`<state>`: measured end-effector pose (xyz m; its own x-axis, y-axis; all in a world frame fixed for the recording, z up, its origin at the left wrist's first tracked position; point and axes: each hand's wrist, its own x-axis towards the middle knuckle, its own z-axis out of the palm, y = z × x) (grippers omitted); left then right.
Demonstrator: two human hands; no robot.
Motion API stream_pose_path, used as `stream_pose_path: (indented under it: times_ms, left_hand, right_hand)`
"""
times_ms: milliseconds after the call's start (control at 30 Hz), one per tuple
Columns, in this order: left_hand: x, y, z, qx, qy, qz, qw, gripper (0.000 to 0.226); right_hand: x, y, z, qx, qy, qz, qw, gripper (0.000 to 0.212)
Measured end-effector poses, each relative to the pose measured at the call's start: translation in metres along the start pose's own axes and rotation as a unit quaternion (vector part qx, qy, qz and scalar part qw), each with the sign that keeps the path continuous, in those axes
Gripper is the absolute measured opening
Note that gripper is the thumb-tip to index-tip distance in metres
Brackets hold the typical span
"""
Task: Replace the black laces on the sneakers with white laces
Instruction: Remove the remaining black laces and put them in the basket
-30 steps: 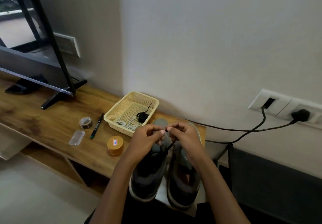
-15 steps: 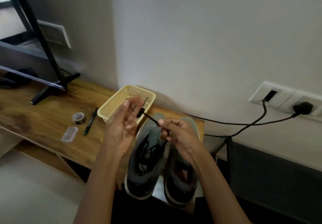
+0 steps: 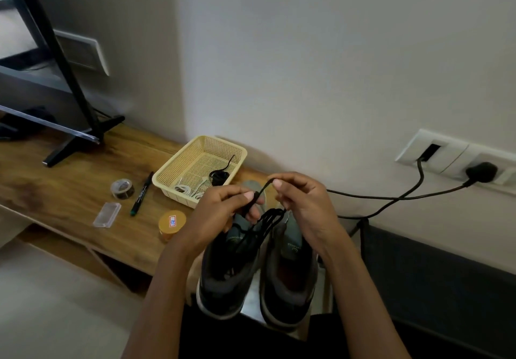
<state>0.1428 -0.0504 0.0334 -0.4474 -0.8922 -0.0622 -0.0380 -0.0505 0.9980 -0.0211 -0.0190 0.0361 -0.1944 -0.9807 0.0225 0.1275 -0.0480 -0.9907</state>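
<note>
Fingertips (image 3: 248, 196) of left hand (image 3: 220, 216) and right hand (image 3: 305, 207) pinch a thin black lace (image 3: 261, 191) stretched between them, loops bunched at six o'clock.

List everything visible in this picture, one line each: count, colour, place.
sneakers: two, grey, side by side before the person
black lace: one, black, pinched taut above the sneakers
basket: one, pale yellow, on the wooden shelf
white laces: count unclear, white, in basket
coiled lace: one, black, in basket
marker: one, black, left of basket
tape roll: one, greyish, left of marker
plastic case: one, clear, shelf front
jar: one, orange, right of plastic case
plug: one, black, in white wall socket
left hand: one, pinches black lace
right hand: one, pinches black lace
</note>
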Motion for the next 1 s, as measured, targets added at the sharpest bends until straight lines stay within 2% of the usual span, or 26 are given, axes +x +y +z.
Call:
stream_pose_path:
  times_ms: [100,167,300,400,500,533,633,700,800,900,1000]
  left_hand:
    - [-0.003,0.001,-0.001,-0.067,-0.081,-0.047,0.993,0.024]
    - [-0.003,0.002,-0.001,-0.167,-0.099,-0.040,0.980,0.021]
    - [0.000,0.008,-0.001,-0.369,-0.030,0.005,0.929,0.020]
    - [0.005,0.005,-0.003,-0.424,0.089,0.032,0.901,0.020]
    - [0.008,-0.004,-0.005,-0.325,0.206,0.045,0.922,0.021]
    - [0.009,-0.007,-0.007,-0.268,0.227,0.050,0.935,0.022]
    - [0.009,-0.012,-0.010,-0.102,0.248,0.070,0.961,0.023]
    - [0.008,-0.013,-0.009,-0.001,0.228,0.087,0.970,0.028]
    - [0.007,-0.015,-0.003,0.094,0.132,0.067,0.984,0.033]
    - [0.004,-0.010,0.005,0.053,0.057,0.031,0.996,0.043]
    - [0.003,-0.005,0.009,0.009,0.050,0.015,0.999,0.050]
  right_hand:
    - [-0.002,0.002,0.002,-0.027,0.029,-0.004,0.999,0.009]
    - [-0.002,0.004,0.006,-0.021,0.039,0.003,0.999,0.008]
    - [-0.004,0.008,0.013,-0.021,0.029,0.022,0.999,0.010]
    - [-0.006,0.009,0.016,-0.063,-0.001,0.043,0.997,0.010]
    - [-0.009,0.007,0.014,-0.117,-0.062,0.059,0.989,0.006]
    - [-0.010,0.005,0.014,-0.123,-0.083,0.059,0.987,0.002]
    - [-0.011,0.004,0.015,-0.101,-0.094,0.043,0.989,0.010]
    - [-0.009,0.004,0.015,-0.054,-0.067,0.021,0.996,0.012]
    - [-0.006,0.003,0.014,-0.020,-0.031,-0.008,0.999,0.015]
    - [-0.004,0.005,0.013,-0.022,0.022,-0.017,0.999,0.010]
    - [-0.003,0.007,0.012,-0.024,0.071,-0.007,0.997,0.013]
